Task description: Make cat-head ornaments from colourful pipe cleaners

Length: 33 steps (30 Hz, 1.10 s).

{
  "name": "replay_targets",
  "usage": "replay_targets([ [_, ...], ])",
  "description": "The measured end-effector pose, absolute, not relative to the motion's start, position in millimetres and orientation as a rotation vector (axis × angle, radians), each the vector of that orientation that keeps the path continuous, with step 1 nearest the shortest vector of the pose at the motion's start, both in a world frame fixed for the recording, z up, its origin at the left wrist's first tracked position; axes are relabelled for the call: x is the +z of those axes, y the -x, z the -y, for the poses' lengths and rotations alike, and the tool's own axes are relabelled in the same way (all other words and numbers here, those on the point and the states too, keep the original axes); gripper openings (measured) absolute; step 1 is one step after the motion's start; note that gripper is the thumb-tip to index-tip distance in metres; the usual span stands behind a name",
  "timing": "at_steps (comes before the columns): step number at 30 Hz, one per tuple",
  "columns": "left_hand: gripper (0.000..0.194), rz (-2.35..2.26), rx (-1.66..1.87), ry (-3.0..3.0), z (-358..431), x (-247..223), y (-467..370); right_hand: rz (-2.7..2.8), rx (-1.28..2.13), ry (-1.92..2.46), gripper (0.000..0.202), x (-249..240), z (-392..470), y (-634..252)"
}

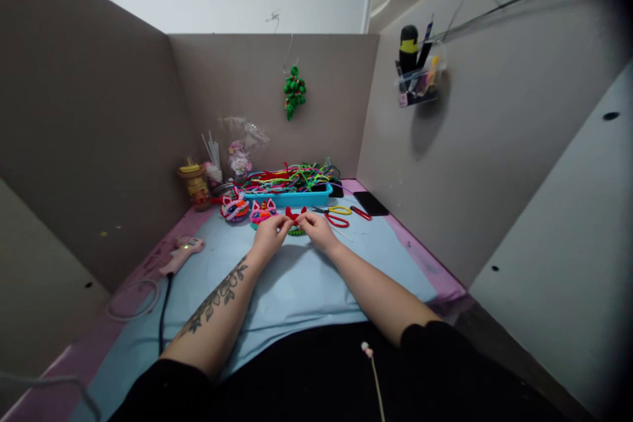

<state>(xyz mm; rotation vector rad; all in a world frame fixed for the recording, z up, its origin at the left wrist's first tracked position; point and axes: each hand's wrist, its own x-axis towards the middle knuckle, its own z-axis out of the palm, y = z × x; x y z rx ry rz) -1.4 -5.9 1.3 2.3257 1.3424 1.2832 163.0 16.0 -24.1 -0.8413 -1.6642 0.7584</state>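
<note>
My left hand (pixel 271 233) and my right hand (pixel 317 231) meet over the blue-covered table, fingers pinched together. Between their fingertips is a small fuzzy red piece (pixel 293 213) with pointed ends, which looks like bent pipe cleaner. Just under it sits a green braided pipe-cleaner piece (pixel 297 231); whether the two are joined is hidden by my fingers. Left of my hands stand two colourful pipe-cleaner animal heads, a pink-eared one (pixel 263 211) partly behind my left hand and a purple-and-orange one (pixel 234 209) farther left.
Behind lies a blue tray (pixel 291 200) heaped with pipe cleaners (pixel 287 179). Red-handled scissors (pixel 338 219), yellow-handled pliers (pixel 341 210) and a phone (pixel 370 203) lie right. A pink glue gun (pixel 182 254) with a cord rests left. Grey partitions (pixel 326 99) enclose the table.
</note>
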Motion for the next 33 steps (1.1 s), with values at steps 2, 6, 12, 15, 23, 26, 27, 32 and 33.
replay_targets([
  [2,0.023,-1.352,1.286,-2.318,6,1,2,1.654,0.828,0.778,0.029,-24,-14,-161],
  [6,0.025,-1.345,1.274,-2.291,6,0,2,1.702,0.696,0.761,0.021,-22,-9,-160],
  [12,0.023,-1.271,1.294,-2.276,3,-2,1,1.734,0.493,0.863,0.017,-18,-7,-165],
  [15,0.022,-1.250,1.294,-2.275,1,-4,2,1.753,0.485,0.892,0.020,-19,-9,-166],
  [23,0.019,-1.288,1.297,-2.285,1,-2,2,1.735,0.577,0.846,0.022,-21,-9,-163],
  [26,0.019,-1.313,1.308,-2.270,1,-3,3,1.686,0.697,0.799,0.024,-20,-8,-161],
  [27,0.019,-1.317,1.314,-2.267,0,-4,3,1.675,0.718,0.793,0.024,-20,-7,-161],
  [32,0.020,-1.323,1.305,-2.283,1,-4,4,1.693,0.624,0.853,0.017,-18,-4,-161],
  [33,0.020,-1.320,1.298,-2.284,1,-3,4,1.699,0.608,0.863,0.017,-17,-4,-162],
])
